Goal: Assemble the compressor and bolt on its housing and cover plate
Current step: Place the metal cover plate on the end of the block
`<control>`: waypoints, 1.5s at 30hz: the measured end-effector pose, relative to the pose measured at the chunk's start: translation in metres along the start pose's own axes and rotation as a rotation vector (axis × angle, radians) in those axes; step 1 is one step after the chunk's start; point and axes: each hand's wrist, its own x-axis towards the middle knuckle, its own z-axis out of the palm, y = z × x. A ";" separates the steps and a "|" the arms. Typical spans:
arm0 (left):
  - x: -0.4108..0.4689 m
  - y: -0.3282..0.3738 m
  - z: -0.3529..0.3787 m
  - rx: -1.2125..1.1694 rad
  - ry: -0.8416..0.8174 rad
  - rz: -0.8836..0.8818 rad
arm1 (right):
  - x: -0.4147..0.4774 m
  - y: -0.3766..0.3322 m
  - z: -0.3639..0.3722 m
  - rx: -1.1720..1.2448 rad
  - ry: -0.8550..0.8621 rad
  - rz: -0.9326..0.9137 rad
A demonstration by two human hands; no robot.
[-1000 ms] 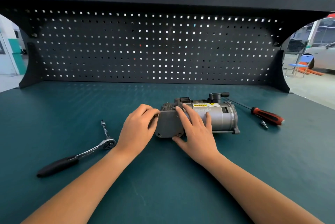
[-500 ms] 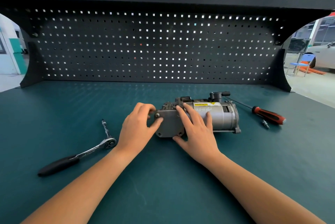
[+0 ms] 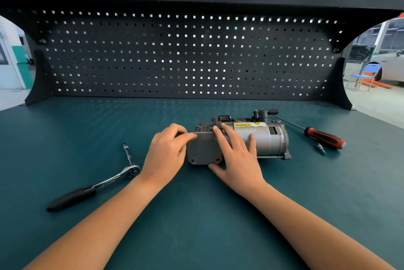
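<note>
Now the ratchet (image 3: 96,184) is lying at the left of the bench (image 3: 65,130), probably within reach for tightening. Our left hand (image 3: 166,154) is pinching the upper left corner of the cover plate (image 3: 204,149), fingers curled narrowly; we cannot tell whether a bolt sits between them. The plate is sitting on the left end of the compressor (image 3: 269,138), between both hands. Our right hand (image 3: 238,156) is lying flat, fingers spread, pressing the compressor down, seemingly against rolling. A screwdriver (image 3: 323,137) is resting farther right.
</note>
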 end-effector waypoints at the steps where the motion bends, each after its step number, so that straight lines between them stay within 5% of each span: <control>1: 0.000 0.000 -0.001 0.010 -0.012 0.021 | 0.000 0.000 -0.001 0.000 0.007 0.000; 13: 0.000 -0.024 -0.022 -0.011 -0.122 -0.298 | -0.002 0.003 0.000 -0.048 -0.112 0.014; 19: 0.002 -0.073 -0.068 0.298 -0.712 -0.724 | -0.002 0.004 0.000 -0.032 -0.116 0.035; 23: -0.002 -0.078 -0.073 0.356 -1.023 -0.752 | -0.002 0.003 0.000 -0.021 -0.115 0.041; 36: -0.003 -0.080 -0.075 0.333 -0.937 -0.706 | -0.004 0.003 -0.002 0.040 -0.075 0.083; 41: 0.002 -0.059 -0.052 0.317 -0.501 -0.534 | -0.004 0.002 -0.002 0.076 -0.034 0.088; 45: -0.004 -0.039 -0.024 0.437 -0.710 -0.443 | -0.002 0.001 0.001 0.117 0.024 0.143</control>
